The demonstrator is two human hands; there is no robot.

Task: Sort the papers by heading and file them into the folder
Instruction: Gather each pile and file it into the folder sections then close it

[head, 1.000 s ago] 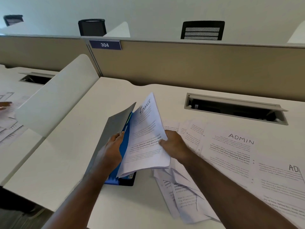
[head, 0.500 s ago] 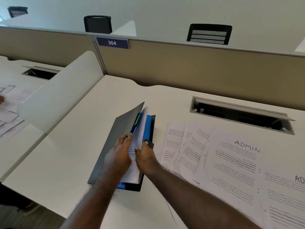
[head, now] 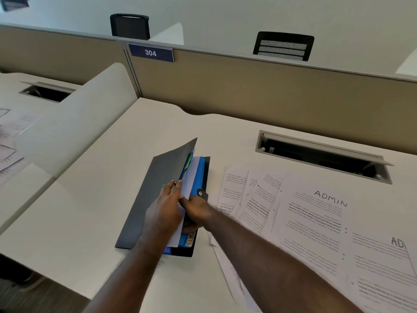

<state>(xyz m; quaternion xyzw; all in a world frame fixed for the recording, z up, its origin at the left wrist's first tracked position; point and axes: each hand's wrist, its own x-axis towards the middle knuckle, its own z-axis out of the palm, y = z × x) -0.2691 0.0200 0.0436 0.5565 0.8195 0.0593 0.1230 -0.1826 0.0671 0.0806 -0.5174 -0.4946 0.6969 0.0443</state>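
Observation:
A dark grey folder (head: 155, 190) with blue dividers lies on the white desk, its front cover lifted. My left hand (head: 165, 211) grips the raised cover and the dividers under it. White sheets (head: 191, 177) stand inside the folder between blue dividers. My right hand (head: 195, 210) presses on these sheets from the right, fingers tucked into the folder. Loose printed papers (head: 246, 195) are spread to the right. One of them is headed ADMIN (head: 316, 213), and another ADMIN sheet (head: 388, 265) lies at the right edge.
A beige partition with a 304 sign (head: 150, 53) closes the back of the desk. An open cable tray (head: 322, 157) is sunk into the desk behind the papers. A white divider panel (head: 74, 123) stands to the left, with more papers (head: 13, 136) on the neighbouring desk.
The sheets headed FINANCE, held up over the folder a second ago, have gone down between the dividers. My right hand followed them in and both hands now meet at the folder's edge.

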